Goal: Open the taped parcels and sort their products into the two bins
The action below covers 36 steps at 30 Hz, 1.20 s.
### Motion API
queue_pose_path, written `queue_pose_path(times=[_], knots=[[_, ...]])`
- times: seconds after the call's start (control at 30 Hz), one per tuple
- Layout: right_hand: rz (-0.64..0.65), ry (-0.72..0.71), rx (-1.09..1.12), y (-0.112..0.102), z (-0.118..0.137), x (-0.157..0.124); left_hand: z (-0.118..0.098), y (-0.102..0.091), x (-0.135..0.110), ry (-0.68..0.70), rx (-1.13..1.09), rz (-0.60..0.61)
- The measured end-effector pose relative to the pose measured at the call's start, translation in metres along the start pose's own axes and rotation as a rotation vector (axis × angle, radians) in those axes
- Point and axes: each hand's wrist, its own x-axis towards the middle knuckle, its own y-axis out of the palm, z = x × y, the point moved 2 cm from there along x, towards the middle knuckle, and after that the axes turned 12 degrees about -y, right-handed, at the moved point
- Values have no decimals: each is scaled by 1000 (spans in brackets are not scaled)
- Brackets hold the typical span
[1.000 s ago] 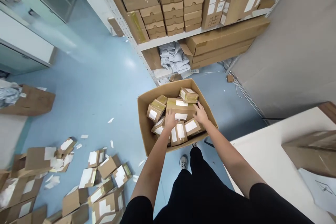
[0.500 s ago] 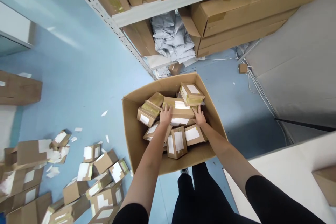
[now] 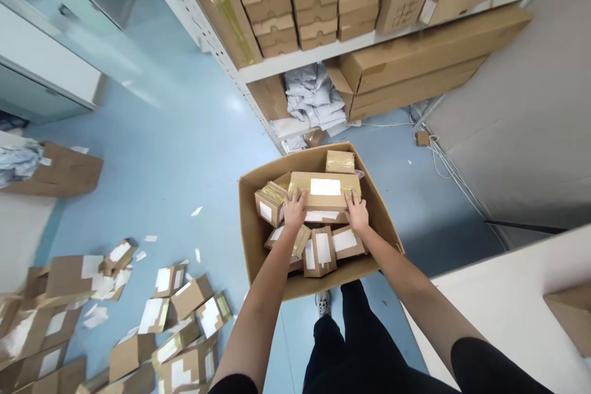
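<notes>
A big open cardboard carton (image 3: 247,235) stands on the blue floor in front of me, filled with several small taped parcels. Both my hands grip one long brown parcel (image 3: 324,190) with a white label, tilted up above the rest. My left hand (image 3: 294,209) clasps its near left edge and my right hand (image 3: 356,212) its near right corner. Around it lie smaller parcels: one at the back (image 3: 340,162), one at the left (image 3: 270,203), and labelled ones in front (image 3: 322,250).
A metal shelf rack (image 3: 295,61) loaded with cardboard boxes and grey mailer bags (image 3: 314,95) rises behind the carton. Many small parcels (image 3: 184,320) litter the floor at lower left. A white table (image 3: 508,314) stands at right, cables (image 3: 443,160) along the wall.
The long parcel has come up out of the pile between my hands and now shows its labelled top. The small parcel that lay against its right end has dropped behind it.
</notes>
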Motion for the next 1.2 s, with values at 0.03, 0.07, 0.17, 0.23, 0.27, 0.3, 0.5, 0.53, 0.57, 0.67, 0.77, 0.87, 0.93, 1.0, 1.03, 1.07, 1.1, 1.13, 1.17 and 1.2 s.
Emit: queue_pose_path(times=[0.03, 0.07, 0.17, 0.23, 0.27, 0.3, 0.5, 0.53, 0.57, 0.67, 0.77, 0.87, 0.93, 1.0, 1.03, 1.07, 1.1, 1.13, 1.17, 1.2], knots=[[-37, -9, -23, -20, 6, -2, 2, -16, -7, 10, -1, -37], [-79, -18, -42, -40, 13, -6, 3, -33, -14, 21, -10, -76], [-213, -25, -86, -102, 33, -28, 3, -85, -40, 56, -65, -191], [-303, -1, -113, -138, 45, -51, -1, -117, -59, 86, -107, -262], [-343, 20, -126, -154, 50, -65, -4, -132, -68, 106, -124, -292], [-378, 42, -138, -169, 54, -80, -8, -146, -78, 132, -136, -318], [-504, 202, -178, -224, 62, -180, -51, -201, -131, 325, -148, -379], [-515, 240, -184, -229, 60, -199, -62, -205, -139, 363, -145, -374], [-523, 280, -191, -232, 57, -217, -74, -206, -148, 403, -142, -366], [-526, 413, -211, -232, 41, -277, -118, -202, -175, 539, -123, -337], [-517, 559, -223, -223, 18, -344, -173, -190, -208, 696, -88, -312], [-503, 709, -228, -209, -9, -422, -237, -170, -254, 855, -64, -275], [-495, 813, -226, -199, -25, -482, -283, -154, -292, 954, -52, -238], [-496, 920, -225, -187, -38, -546, -329, -133, -334, 1048, -39, -193], [-498, 973, -226, -179, -42, -578, -352, -121, -357, 1093, -33, -169], [-499, 1023, -228, -170, -44, -609, -372, -107, -379, 1136, -23, -140], [-495, 1065, -226, -159, -45, -639, -391, -93, -402, 1172, -4, -105], [-483, 1100, -217, -146, -44, -665, -408, -77, -424, 1202, 32, -58], [-464, 1129, -200, -133, -43, -689, -422, -61, -446, 1226, 86, 1], [-438, 1148, -171, -119, -40, -710, -434, -45, -465, 1238, 153, 62]])
